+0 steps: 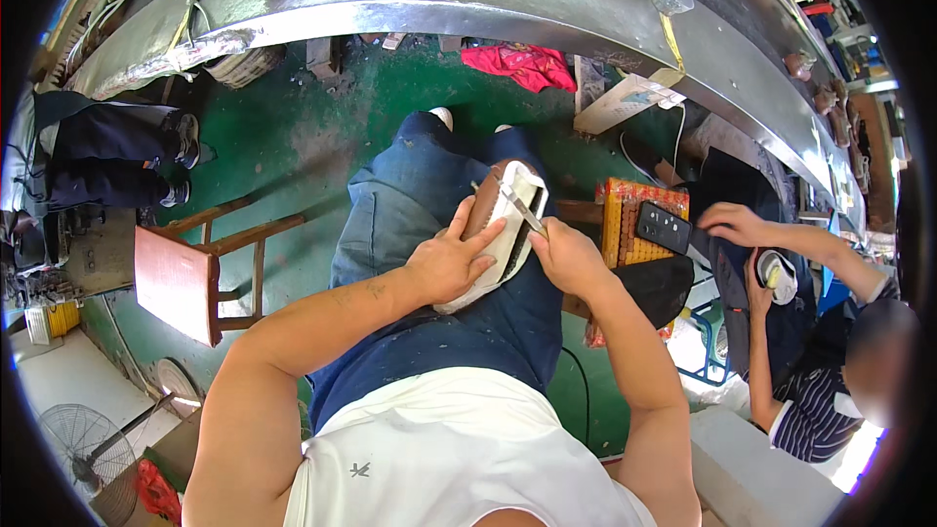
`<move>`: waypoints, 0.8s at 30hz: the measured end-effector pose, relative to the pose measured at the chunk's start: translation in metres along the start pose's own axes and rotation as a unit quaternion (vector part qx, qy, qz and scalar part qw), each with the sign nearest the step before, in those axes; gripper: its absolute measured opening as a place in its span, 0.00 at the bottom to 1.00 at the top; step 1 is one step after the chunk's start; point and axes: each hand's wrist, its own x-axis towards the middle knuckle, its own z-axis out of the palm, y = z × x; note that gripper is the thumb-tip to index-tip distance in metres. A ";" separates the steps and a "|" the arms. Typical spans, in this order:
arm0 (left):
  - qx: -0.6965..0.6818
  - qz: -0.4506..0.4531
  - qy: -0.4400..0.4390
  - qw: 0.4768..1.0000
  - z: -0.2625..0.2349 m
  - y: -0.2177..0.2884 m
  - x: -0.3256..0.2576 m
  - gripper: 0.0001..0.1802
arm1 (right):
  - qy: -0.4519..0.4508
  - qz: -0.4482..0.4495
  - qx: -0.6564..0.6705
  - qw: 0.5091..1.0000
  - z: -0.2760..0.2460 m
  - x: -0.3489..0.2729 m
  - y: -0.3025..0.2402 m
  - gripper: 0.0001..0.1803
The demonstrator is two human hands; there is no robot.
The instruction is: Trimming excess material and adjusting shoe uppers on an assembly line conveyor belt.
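Note:
Across my blue-trousered lap lies a shoe (pixel 496 252), brown leather on one side with a pale, stitched edge and a dark slot along the other. My left hand (pixel 451 262) grips it from the left, its fingers spread over the brown side and pale edge. In the fist of my right hand (pixel 574 260) is a flat metal blade (pixel 524 209), slanting up and left onto the shoe's far end. Its handle is hidden in my fingers, so I cannot tell its exact kind.
A metal-edged workbench (pixel 439 20) curves across the far side. Left stands a wooden stool (pixel 181 278); right, a beaded seat (pixel 625 224) carries a black phone (pixel 664 227). Close by on the right, a co-worker (pixel 820 390) holds a light shoe (pixel 776 276). A fan (pixel 86 444) stands lower left.

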 end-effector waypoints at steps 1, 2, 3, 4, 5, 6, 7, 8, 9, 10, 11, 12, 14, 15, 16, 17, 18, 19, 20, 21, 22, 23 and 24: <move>0.001 0.001 0.001 1.000 -0.003 0.001 -0.001 0.36 | 0.001 -0.001 -0.001 1.000 0.000 -0.001 0.001 0.23; 0.010 0.000 -0.017 1.000 -0.008 0.002 -0.002 0.36 | 0.017 -0.016 0.059 0.998 0.000 -0.005 0.002 0.22; 0.020 -0.001 -0.035 0.999 -0.010 0.003 -0.003 0.36 | 0.033 -0.031 0.119 0.992 0.001 -0.010 0.003 0.22; 0.020 0.000 -0.035 0.999 -0.009 0.002 -0.005 0.36 | 0.034 -0.030 0.118 0.992 0.006 -0.014 0.003 0.22; 0.033 0.027 -0.012 0.999 -0.006 0.001 -0.007 0.37 | 0.027 -0.028 0.073 0.997 0.015 -0.017 0.003 0.22; 0.045 0.055 0.011 0.997 -0.002 -0.001 -0.010 0.38 | 0.019 -0.025 0.027 0.999 0.020 -0.020 0.004 0.23; 0.046 0.056 0.012 0.997 0.008 -0.007 -0.013 0.38 | 0.020 -0.026 0.026 0.999 0.017 -0.021 0.002 0.23; -0.115 0.006 0.081 0.990 0.020 -0.013 -0.019 0.39 | -0.017 -0.005 0.075 0.997 0.013 -0.024 -0.003 0.23; -0.273 -0.044 0.147 0.950 0.031 -0.021 -0.022 0.40 | -0.054 0.017 0.124 0.991 0.006 -0.028 -0.010 0.23; -0.251 -0.114 0.100 0.956 0.023 -0.013 -0.025 0.43 | -0.050 0.001 0.209 0.977 -0.003 -0.038 -0.022 0.23; -0.253 -0.113 0.093 0.956 0.024 -0.014 -0.025 0.43 | -0.051 0.008 0.211 0.976 0.009 -0.042 -0.021 0.23; -0.262 -0.088 0.092 0.956 0.026 -0.018 -0.026 0.44 | -0.034 -0.015 0.143 0.989 0.027 -0.047 -0.016 0.23; -0.257 -0.047 0.098 0.960 0.032 -0.031 -0.025 0.52 | -0.035 -0.023 0.079 0.996 0.033 -0.050 -0.019 0.21; -0.259 -0.048 0.100 0.960 0.036 -0.034 -0.026 0.52 | -0.036 -0.025 0.076 0.996 0.031 -0.056 -0.021 0.21; -0.244 -0.024 0.074 0.967 0.030 -0.031 -0.029 0.56 | -0.019 -0.030 0.140 0.989 0.031 -0.062 -0.021 0.21; -0.229 0.000 0.049 0.972 0.024 -0.028 -0.032 0.59 | -0.001 -0.036 0.204 0.978 0.030 -0.066 -0.021 0.21; -0.299 0.002 0.014 0.954 0.018 -0.024 -0.033 0.65 | 0.001 -0.036 0.203 0.978 0.034 -0.063 -0.019 0.21; -0.299 0.003 0.014 0.954 0.013 -0.020 -0.033 0.65 | -0.019 -0.014 0.164 0.986 0.040 -0.061 -0.014 0.21; -0.247 -0.038 -0.019 0.968 0.007 -0.018 -0.031 0.64 | -0.039 0.007 0.123 0.992 0.046 -0.060 -0.010 0.21; -0.195 -0.079 -0.051 0.976 0.000 -0.015 -0.030 0.63 | -0.037 0.007 0.123 0.992 0.049 -0.062 -0.006 0.21; -0.194 -0.074 -0.049 0.977 -0.014 -0.011 -0.028 0.63 | -0.023 0.017 0.190 0.981 0.049 -0.064 -0.002 0.21; -0.160 -0.050 -0.034 0.985 -0.031 -0.005 -0.031 0.60 | -0.009 0.028 0.258 0.966 0.051 -0.068 0.002 0.22; -0.125 -0.025 -0.019 0.992 -0.046 0.000 -0.033 0.58 | -0.006 0.029 0.258 0.966 0.050 -0.070 0.007 0.22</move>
